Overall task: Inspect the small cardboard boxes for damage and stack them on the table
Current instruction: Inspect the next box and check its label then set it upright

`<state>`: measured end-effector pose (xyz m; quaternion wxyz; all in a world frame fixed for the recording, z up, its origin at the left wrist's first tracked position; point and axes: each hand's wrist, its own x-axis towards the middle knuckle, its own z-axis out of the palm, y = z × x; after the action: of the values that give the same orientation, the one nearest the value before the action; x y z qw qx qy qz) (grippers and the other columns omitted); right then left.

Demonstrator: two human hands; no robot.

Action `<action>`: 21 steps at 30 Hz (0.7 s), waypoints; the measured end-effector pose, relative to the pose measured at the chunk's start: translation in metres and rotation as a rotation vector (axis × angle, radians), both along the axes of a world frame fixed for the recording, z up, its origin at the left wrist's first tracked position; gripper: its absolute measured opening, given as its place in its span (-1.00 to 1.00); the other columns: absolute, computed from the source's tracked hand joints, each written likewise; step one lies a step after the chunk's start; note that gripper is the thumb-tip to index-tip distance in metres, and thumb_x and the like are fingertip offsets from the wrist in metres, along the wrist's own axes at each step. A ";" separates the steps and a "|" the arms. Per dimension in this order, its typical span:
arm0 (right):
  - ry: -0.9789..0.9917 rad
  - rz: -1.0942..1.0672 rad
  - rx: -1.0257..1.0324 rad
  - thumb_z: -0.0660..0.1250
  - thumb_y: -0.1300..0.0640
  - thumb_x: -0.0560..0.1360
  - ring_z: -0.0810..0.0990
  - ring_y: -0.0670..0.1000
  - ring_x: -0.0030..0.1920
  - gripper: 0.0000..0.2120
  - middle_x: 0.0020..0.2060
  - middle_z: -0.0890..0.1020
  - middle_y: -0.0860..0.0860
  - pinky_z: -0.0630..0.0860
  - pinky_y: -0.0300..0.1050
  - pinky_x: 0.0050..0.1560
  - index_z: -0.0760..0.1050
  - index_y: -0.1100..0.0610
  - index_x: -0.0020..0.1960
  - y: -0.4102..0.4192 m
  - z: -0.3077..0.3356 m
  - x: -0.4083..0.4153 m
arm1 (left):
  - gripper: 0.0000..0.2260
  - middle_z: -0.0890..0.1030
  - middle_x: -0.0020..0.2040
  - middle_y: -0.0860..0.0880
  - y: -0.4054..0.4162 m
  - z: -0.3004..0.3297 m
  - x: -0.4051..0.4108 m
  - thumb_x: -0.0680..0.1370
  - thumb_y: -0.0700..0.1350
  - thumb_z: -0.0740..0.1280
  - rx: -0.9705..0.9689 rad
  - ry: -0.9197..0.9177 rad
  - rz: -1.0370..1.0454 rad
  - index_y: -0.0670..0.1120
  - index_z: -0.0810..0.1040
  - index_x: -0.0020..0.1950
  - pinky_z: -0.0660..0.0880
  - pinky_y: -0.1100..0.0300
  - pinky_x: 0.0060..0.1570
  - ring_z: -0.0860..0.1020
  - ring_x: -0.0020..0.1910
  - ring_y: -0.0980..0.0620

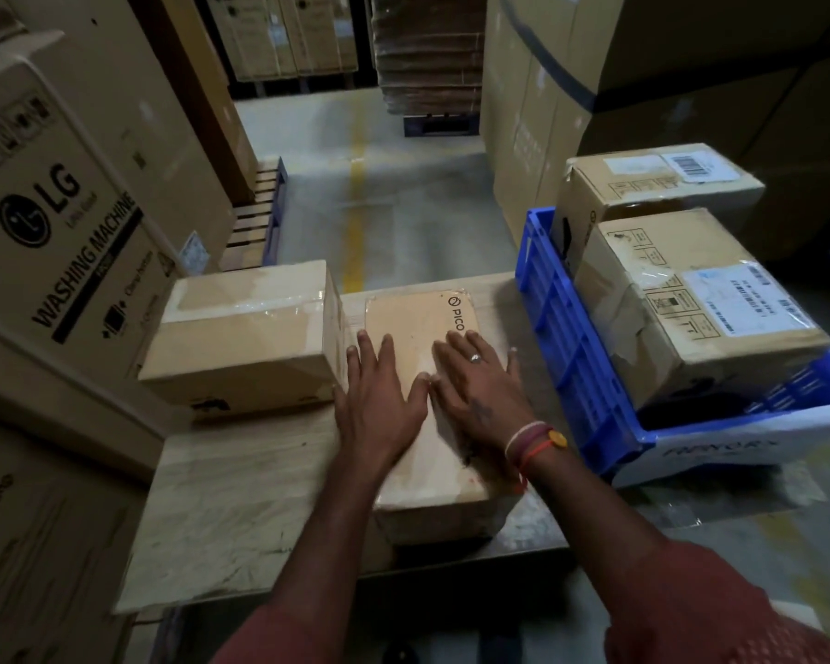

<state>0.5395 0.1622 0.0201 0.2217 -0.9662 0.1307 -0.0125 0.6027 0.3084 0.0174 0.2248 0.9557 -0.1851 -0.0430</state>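
A small cardboard box marked PICO (415, 323) lies flat on the wooden table (240, 496), long side pointing away from me. My left hand (379, 395) and my right hand (475, 385) both rest flat on its top with straight, spread fingers, thumbs nearly touching. A taped cardboard box (245, 337) stands on the table just left of it, close to my left fingers. Two more worn cardboard boxes (700, 304) (652, 184) sit in a blue plastic crate (576, 357) on the right.
Large LG washing machine cartons (63, 222) wall in the left side. Tall cartons (537, 112) rise at the right behind the crate. A concrete aisle with a yellow line (355, 198) runs ahead towards a pallet stack (427, 55).
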 end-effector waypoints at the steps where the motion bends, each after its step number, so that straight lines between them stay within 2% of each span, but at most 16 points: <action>1: 0.007 -0.020 0.013 0.03 -0.16 0.70 -0.15 0.01 0.66 -0.50 0.67 0.04 -0.07 -0.12 0.50 0.51 0.15 -0.17 0.63 -0.003 0.001 0.006 | -0.26 -0.15 0.68 -0.02 -0.004 0.001 0.006 0.60 0.29 0.18 -0.021 0.035 0.031 0.11 -0.10 0.67 0.23 -0.27 0.48 0.05 0.63 -0.15; 3: 0.014 -0.045 0.015 0.02 -0.18 0.70 -0.24 0.03 0.65 -0.52 0.67 -0.02 -0.10 -0.04 0.59 0.45 0.11 -0.29 0.61 -0.002 -0.003 0.014 | -0.20 -0.10 0.68 -0.01 -0.007 0.000 0.014 0.56 0.34 0.21 -0.063 0.083 0.067 0.18 -0.15 0.65 0.30 -0.20 0.41 0.24 0.56 -0.23; 5: 0.015 -0.065 0.050 0.02 -0.19 0.69 -0.25 0.15 0.65 -0.53 0.67 -0.03 -0.14 0.06 0.60 0.43 0.11 -0.34 0.59 0.002 -0.011 0.015 | -0.16 0.08 0.66 -0.06 -0.007 -0.003 0.020 0.51 0.39 0.25 -0.093 0.107 0.086 0.19 -0.11 0.65 0.34 -0.12 0.39 0.36 0.49 -0.25; 6: 0.007 -0.080 0.080 0.03 -0.19 0.68 -0.21 0.24 0.64 -0.52 0.67 -0.04 -0.14 0.12 0.56 0.44 0.12 -0.35 0.59 0.002 -0.014 0.016 | -0.11 0.20 0.63 -0.07 -0.005 -0.006 0.021 0.47 0.42 0.27 -0.129 0.131 0.113 0.18 -0.08 0.65 0.36 -0.10 0.37 0.39 0.47 -0.24; 8: -0.032 -0.084 0.122 0.05 -0.22 0.66 0.04 0.38 0.61 -0.50 0.67 -0.06 -0.09 0.23 0.38 0.49 0.13 -0.32 0.60 0.002 -0.016 0.016 | 0.00 0.43 0.51 -0.08 -0.002 -0.009 0.023 0.34 0.50 0.33 -0.245 0.233 0.203 0.13 0.01 0.64 0.44 -0.07 0.35 0.46 0.40 -0.20; 10: -0.051 -0.033 0.155 0.14 -0.18 0.67 0.27 0.36 0.53 -0.41 0.68 -0.12 0.05 0.28 0.17 0.49 0.06 -0.20 0.65 -0.004 -0.012 0.017 | 0.01 0.55 0.39 -0.04 0.002 -0.010 0.027 0.23 0.54 0.36 -0.340 0.291 0.258 0.10 0.23 0.56 0.51 -0.09 0.29 0.54 0.32 -0.15; 11: -0.052 0.008 0.190 0.20 -0.14 0.67 0.29 0.33 0.53 -0.34 0.67 -0.17 0.09 0.28 0.12 0.49 -0.02 -0.16 0.67 -0.006 -0.008 0.016 | -0.04 0.59 0.33 0.00 0.004 -0.011 0.027 0.22 0.54 0.37 -0.392 0.285 0.254 0.10 0.31 0.50 0.54 -0.09 0.25 0.57 0.27 -0.11; 13: -0.116 0.069 0.249 0.30 -0.12 0.63 0.26 0.31 0.56 -0.19 0.65 -0.28 0.08 0.28 0.11 0.48 -0.17 -0.18 0.67 -0.009 0.004 0.013 | -0.17 0.62 0.25 0.05 0.008 -0.008 0.021 0.29 0.50 0.37 -0.524 0.235 0.237 0.10 0.37 0.44 0.56 -0.05 0.22 0.61 0.20 -0.03; 15: -0.299 0.062 0.269 0.37 -0.17 0.57 0.19 0.23 0.60 -0.06 0.63 -0.34 0.06 0.32 0.05 0.48 -0.26 -0.18 0.65 -0.009 0.017 0.010 | -0.28 0.62 0.24 0.06 0.007 0.003 0.014 0.40 0.40 0.37 -0.692 0.164 0.206 0.08 0.37 0.45 0.56 0.05 0.22 0.61 0.17 0.04; 17: -0.491 0.046 0.356 0.40 -0.20 0.52 -0.07 0.01 0.66 0.04 0.62 -0.38 0.03 0.18 -0.21 0.52 -0.34 -0.15 0.63 -0.004 0.031 0.006 | -0.32 0.59 0.27 0.02 0.007 0.013 0.010 0.47 0.29 0.35 -0.833 0.078 0.157 0.01 0.31 0.49 0.55 0.19 0.16 0.61 0.16 0.07; 18: -0.549 0.044 0.426 0.40 -0.23 0.51 -0.13 -0.07 0.65 0.07 0.63 -0.35 0.01 0.10 -0.30 0.53 -0.39 -0.17 0.61 -0.001 0.037 0.005 | -0.33 0.57 0.29 -0.02 0.007 0.021 0.010 0.50 0.26 0.33 -0.888 0.034 0.129 -0.04 0.27 0.49 0.55 0.23 0.13 0.61 0.17 0.07; 19: -0.577 0.038 0.513 0.40 -0.25 0.50 -0.08 -0.08 0.65 0.08 0.65 -0.27 -0.02 0.10 -0.26 0.55 -0.43 -0.23 0.59 0.002 0.042 0.003 | -0.35 0.55 0.31 -0.04 0.005 0.025 0.011 0.52 0.24 0.31 -0.945 0.008 0.096 -0.07 0.24 0.49 0.54 0.25 0.12 0.60 0.18 0.07; 21: -0.615 -0.013 0.710 0.40 -0.26 0.49 0.19 -0.05 0.61 0.05 0.65 0.03 -0.06 0.29 -0.05 0.52 -0.38 -0.31 0.59 0.007 0.043 -0.007 | -0.40 0.52 0.30 -0.05 0.003 0.030 0.008 0.55 0.23 0.26 -1.039 0.021 0.080 -0.12 0.24 0.42 0.51 0.25 0.13 0.57 0.19 0.15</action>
<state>0.5323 0.1687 0.0629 0.5670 -0.7811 0.0613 -0.2542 0.6109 0.3110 0.0473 0.6727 0.7239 -0.1432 0.0536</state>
